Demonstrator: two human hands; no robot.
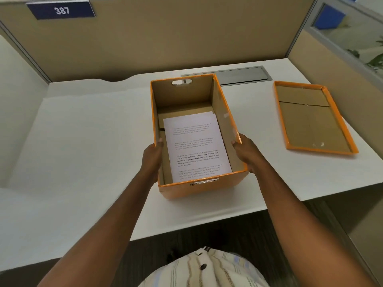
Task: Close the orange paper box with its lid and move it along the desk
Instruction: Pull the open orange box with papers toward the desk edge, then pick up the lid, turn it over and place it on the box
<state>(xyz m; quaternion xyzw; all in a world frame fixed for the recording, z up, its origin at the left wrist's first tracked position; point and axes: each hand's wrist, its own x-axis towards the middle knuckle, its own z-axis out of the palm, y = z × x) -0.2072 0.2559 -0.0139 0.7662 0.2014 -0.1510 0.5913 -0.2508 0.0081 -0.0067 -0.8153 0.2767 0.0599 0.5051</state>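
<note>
Orange card formed the box (204,191), which stood open on the white worktop (93,131), near its front edge and roughly in the middle. Its inside was plain brown, with a handle slot cut in the far wall and another in the near wall. Printed sheets of paper (196,146) lay flat on its floor, the top sheet a little askew over the one beneath.

Both hands were on the box. The left hand (152,160) pressed against the outside of the left wall, thumb hooked over the rim into the box. The right hand (246,152) clasped the right wall the same way, thumb over the rim and the fingers down the outer face, mostly hidden. Whether the box was lifted or resting on the worktop could not be told for certain; its near base seemed to sit on the surface.

The lid (310,119) lay apart from the box, to the right on the worktop, upside down with its brown inside facing up and its orange lip all round. Behind the box, a grey metal cable flap (242,76) was set into the worktop. Tan partition panels (186,38) closed the back and right side, and a blue plate (62,10) reading 387 hung at the upper left. A striped shirt (205,270) showed at the bottom edge.
</note>
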